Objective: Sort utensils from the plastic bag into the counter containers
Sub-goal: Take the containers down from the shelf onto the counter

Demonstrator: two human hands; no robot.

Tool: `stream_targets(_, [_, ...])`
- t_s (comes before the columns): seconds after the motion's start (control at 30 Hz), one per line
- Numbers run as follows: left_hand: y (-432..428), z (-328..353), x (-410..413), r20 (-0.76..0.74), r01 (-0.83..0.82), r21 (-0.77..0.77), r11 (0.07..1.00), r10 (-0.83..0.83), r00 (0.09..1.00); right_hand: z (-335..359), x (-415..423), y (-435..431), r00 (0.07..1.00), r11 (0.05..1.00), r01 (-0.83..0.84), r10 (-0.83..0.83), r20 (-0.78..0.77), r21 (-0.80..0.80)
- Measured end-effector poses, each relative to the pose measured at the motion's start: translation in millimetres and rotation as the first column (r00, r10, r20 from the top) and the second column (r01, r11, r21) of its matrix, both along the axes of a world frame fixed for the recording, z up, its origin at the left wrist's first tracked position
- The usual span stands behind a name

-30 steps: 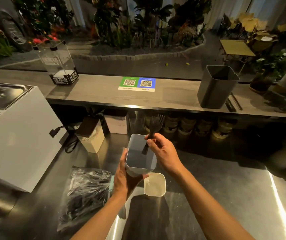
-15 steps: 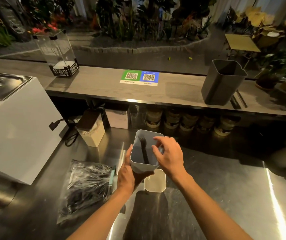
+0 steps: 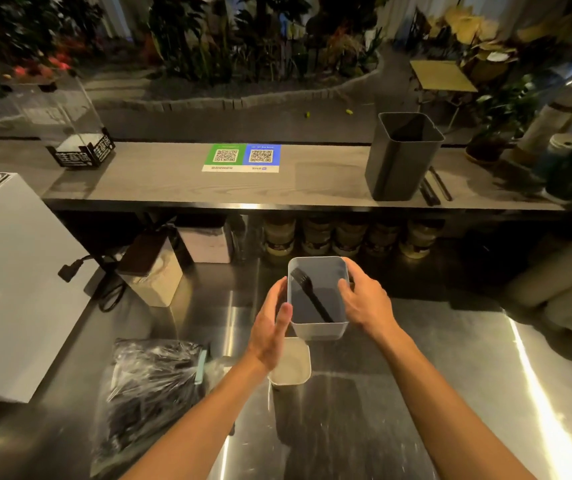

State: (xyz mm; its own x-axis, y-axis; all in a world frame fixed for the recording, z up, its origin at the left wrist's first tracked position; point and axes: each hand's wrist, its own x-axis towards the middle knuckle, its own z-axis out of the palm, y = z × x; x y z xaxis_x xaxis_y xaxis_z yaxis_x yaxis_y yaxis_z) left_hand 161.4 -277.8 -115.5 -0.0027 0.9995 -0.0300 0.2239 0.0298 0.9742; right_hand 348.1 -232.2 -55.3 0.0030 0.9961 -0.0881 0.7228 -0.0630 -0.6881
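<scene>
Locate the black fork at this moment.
In the head view the black fork leans inside the pale grey container, centre frame, between the left hand and right hand, just beyond the white tub.

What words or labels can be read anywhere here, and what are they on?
Green-and-blue sign on the wooden shelf: two QR codes; its small print is too blurred to read.
Clear box: white characters on its black base, too blurred to read.
Jars under the shelf: labels too dark to read.

A café or food stall service counter: payment QR codes [image 3: 241,157] at 12 o'clock, steel worktop [image 3: 450,375], garden seating beyond.
</scene>
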Motion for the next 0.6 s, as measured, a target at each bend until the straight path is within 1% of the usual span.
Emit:
stream_targets(0.07, [8.8, 7.1, 11.1, -0.025, 0.022, -0.04, 0.999, -0.023, 0.999, -4.0, 15.0, 0.7, 0.999, 1.0, -0.008, 0.009, 0.044, -0.02])
stream_targets(0.1, [12.7, 8.3, 16.6, -0.052, 0.028, -0.059, 0.998, -0.031, 0.998, -7.5, 22.0, 0.3, 0.999, 1.0, -0.002, 0.003, 0.039, -0.031])
stream_targets(0.2, [19.2, 7.0, 32.8, -0.137, 0.064, -0.104, 0.992, -0.078, 0.987, -24.1, 41.2, -2.8, 0.999, 0.996, 0.022, -0.024, -0.024, -0.082])
stream_targets(0.3, [17.8, 0.4, 48.3, -0.185, 0.13, -0.158, 0.979, -0.159, 0.97, -43.0, 55.8, -8.6, 0.998, 0.994, 0.03, -0.036, -0.055, -0.104])
stream_targets(0.37, [15.4, -7.7, 55.1, -0.257, 0.148, -0.183, 0.972, -0.193, 0.947, -55.9, 61.5, -13.0, 0.996, 0.992, 0.034, -0.043, -0.076, -0.126])
stream_targets(0.43, [13.7, -17.8, 60.5, -0.307, 0.155, -0.212, 0.965, -0.216, 0.927, -68.5, 65.6, -17.2, 0.996, 0.987, 0.029, -0.042, -0.082, -0.161])
stream_targets(0.6, [8.6, -39.1, 73.7, -0.354, 0.132, -0.297, 0.946, -0.237, 0.905, -95.9, 72.0, -26.8, 0.996, 0.966, 0.026, -0.047, -0.076, -0.256])
